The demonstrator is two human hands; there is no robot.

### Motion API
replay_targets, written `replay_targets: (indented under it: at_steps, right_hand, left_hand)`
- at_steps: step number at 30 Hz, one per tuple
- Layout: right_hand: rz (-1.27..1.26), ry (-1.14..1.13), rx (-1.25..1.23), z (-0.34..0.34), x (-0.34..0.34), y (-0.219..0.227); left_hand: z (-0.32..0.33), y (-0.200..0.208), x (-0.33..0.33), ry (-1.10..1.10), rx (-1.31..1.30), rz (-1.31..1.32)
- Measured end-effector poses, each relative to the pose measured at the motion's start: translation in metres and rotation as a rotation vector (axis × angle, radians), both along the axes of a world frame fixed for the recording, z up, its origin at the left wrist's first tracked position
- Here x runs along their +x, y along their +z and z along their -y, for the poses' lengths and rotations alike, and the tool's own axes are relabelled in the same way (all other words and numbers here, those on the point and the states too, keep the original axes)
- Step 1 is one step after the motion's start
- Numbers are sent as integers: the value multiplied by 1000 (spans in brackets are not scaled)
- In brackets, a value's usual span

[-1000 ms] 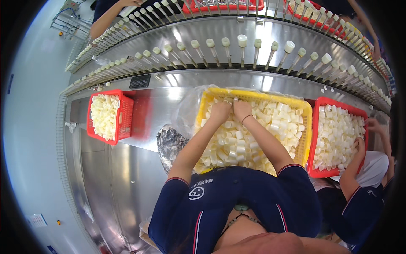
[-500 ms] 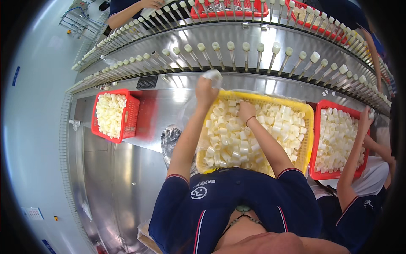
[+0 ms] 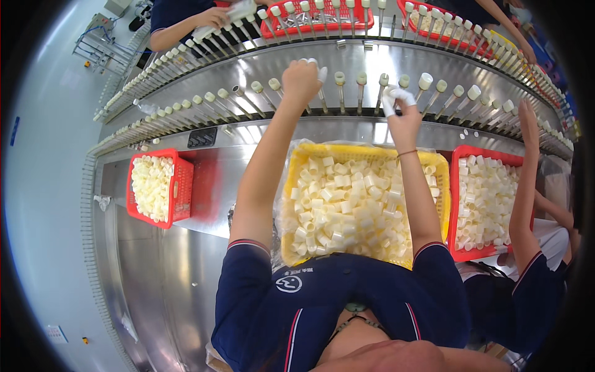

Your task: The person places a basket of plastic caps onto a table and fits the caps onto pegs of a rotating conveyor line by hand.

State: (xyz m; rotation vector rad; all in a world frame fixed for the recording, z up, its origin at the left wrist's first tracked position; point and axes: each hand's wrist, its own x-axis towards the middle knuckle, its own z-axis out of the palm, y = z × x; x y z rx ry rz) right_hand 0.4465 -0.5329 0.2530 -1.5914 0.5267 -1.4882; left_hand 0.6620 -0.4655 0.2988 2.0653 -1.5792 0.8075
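My left hand (image 3: 302, 82) is closed at the front row of upright metal rods, its white-covered fingertips at the tops of the rods. What it grips is hidden behind the fingers. Further right, my right hand (image 3: 404, 118) reaches to the same row, also with white finger covers. Its thumb and fingers curl together beside a rod topped by a pale cap (image 3: 383, 80); whatever lies between the tips is too small to make out. Below both hands stands a yellow basket (image 3: 441, 204), lined with clear plastic and full of short cream-coloured tube pieces (image 3: 347, 204).
A red basket (image 3: 181, 189) of pale pieces stands left, another red basket (image 3: 460, 217) right, beside a co-worker's raised hand (image 3: 528, 124). A black tray (image 3: 202, 137) lies behind the left basket. A second rod row curves behind, with another person's hand (image 3: 214, 17) there.
My right hand has left the tube pieces in the yellow basket and risen to the rods. My left hand has moved up from the basket's far edge to the rods. The view has shifted slightly.
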Motion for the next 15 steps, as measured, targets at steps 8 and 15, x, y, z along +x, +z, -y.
replay_targets:
  at_steps: [8,15]
  right_hand:
    - [-386,-293,-232,45,10,19]
    - [-462,-313,-371,63,-25,41]
  left_hand:
    - [-5,9,-54,-163,-40,93]
    - [-97,-130,-91,-174,548,-404]
